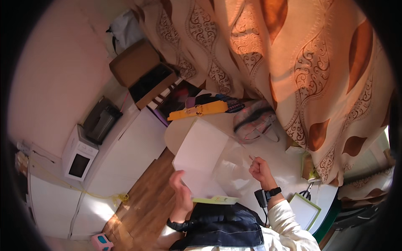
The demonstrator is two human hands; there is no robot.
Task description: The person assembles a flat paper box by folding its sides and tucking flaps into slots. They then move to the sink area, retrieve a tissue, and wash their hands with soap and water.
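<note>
In front of me an open white carton (201,146) stretches over the table, its near edge lime green and close to my lap. My left hand (181,196) is at the carton's left edge, fingers bent around it. Over the tabletop to the carton's right, my right hand (260,170) is raised with curled fingers and one fingertip up. Whether something small is pinched there is too small to tell. Clear crinkled plastic (234,167) seems to lie between the carton and this hand. Dark bands circle both wrists; the right one carries a small black box with a cable.
Beyond the carton lie a yellow strip-like package (199,110) and a grey patterned bag (255,123). A white tray with lime rim (305,211) and scissors (309,190) are at right. An open cardboard box (144,75), black appliance (101,119) and white microwave (79,154) stand left.
</note>
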